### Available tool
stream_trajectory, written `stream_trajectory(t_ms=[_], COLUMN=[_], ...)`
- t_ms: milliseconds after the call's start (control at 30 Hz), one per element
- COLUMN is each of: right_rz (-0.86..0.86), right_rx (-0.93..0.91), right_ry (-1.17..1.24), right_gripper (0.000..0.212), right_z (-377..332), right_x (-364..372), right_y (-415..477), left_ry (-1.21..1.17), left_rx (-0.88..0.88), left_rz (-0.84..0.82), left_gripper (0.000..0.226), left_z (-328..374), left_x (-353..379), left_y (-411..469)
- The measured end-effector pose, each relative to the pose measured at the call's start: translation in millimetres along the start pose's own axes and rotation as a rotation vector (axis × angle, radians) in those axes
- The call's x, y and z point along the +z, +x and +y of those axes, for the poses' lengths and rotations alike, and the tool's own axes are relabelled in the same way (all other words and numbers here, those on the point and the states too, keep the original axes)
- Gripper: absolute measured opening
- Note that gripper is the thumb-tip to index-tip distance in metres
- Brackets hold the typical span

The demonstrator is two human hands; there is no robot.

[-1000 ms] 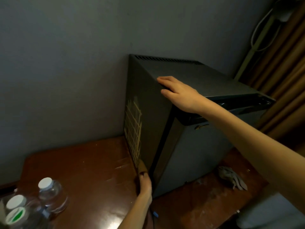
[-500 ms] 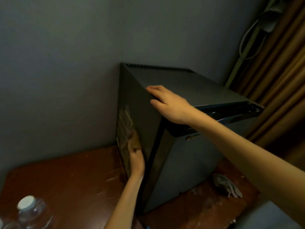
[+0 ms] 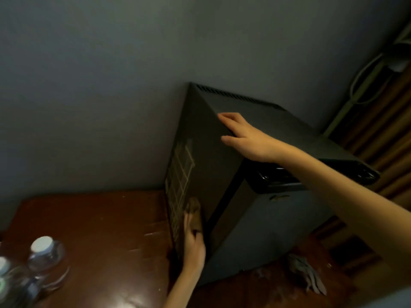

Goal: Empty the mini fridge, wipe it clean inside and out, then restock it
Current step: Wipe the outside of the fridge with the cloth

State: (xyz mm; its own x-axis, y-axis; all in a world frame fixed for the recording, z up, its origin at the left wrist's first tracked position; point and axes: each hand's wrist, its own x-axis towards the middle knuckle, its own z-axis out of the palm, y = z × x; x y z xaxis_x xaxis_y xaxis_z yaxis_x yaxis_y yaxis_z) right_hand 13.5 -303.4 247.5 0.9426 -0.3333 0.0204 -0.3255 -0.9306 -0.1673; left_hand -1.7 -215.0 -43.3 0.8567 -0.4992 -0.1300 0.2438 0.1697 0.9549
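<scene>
left hand (image 3: 193, 250) holds cloth (image 3: 194, 213), right (image 3: 249, 141) touches fridge (image 3: 278, 230)

No text can be read. The grid-lined label (image 3: 181, 174) on the fridge's (image 3: 213, 152) side is too dim and blurred to make out. The small mark (image 3: 279, 197) on its door is illegible, and the bottles' (image 3: 44, 254) labels are smeared.
</scene>
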Motion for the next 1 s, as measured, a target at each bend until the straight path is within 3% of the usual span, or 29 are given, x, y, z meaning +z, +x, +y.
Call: stream_trajectory(t_ms=[167,267,333,400,500,567,633,800,900,1000], right_rz=[0.001,0.017,0.013,0.005,0.0,-0.004,-0.003,-0.021,-0.005,0.004], right_rx=[0.056,0.067,0.068,0.066,0.063,0.057,0.057,0.023,-0.001,-0.043], right_ry=[0.044,0.022,0.011,-0.008,-0.039,-0.052,-0.052,-0.084,-0.094,-0.127], right_gripper=[0.058,0.057,0.057,0.058,0.059,0.059,0.059,0.059,0.059,0.057], right_z=[-3.2,-2.4,-2.1,-2.1,-0.7,-1.1,-0.6,3.3,5.0,5.5], right_x=[-0.6,1.3,1.1,1.7,3.5,3.5,3.0,3.4,3.8,4.7], right_y=[45.9,69.7,83.4,95.8,111.2,122.5,134.3,156.0,156.8,157.6], left_ry=[-0.022,-0.018,-0.022,0.003,-0.012,-0.005,0.008,0.07,0.047,0.022], left_rx=[0.385,0.519,0.549,0.441,0.094,-0.026,-0.026,0.473,0.282,0.025], left_rz=[-0.115,-0.124,-0.117,-0.09,0.008,0.028,-0.014,-0.172,-0.107,-0.02], left_gripper=[0.051,0.045,0.053,0.058,0.048,0.048,0.05,0.054,0.056,0.057], left_z=[86.2,114.9,121.0,114.6,75.3,50.4,54.6,139.3,125.0,81.8], left_x=[23.5,32.6,32.0,29.2,16.4,9.4,11.2,30.8,30.8,18.7], left_y=[39.1,68.2,95.1,126.0,152.1,149.5,141.4,183.6,245.2,240.8])
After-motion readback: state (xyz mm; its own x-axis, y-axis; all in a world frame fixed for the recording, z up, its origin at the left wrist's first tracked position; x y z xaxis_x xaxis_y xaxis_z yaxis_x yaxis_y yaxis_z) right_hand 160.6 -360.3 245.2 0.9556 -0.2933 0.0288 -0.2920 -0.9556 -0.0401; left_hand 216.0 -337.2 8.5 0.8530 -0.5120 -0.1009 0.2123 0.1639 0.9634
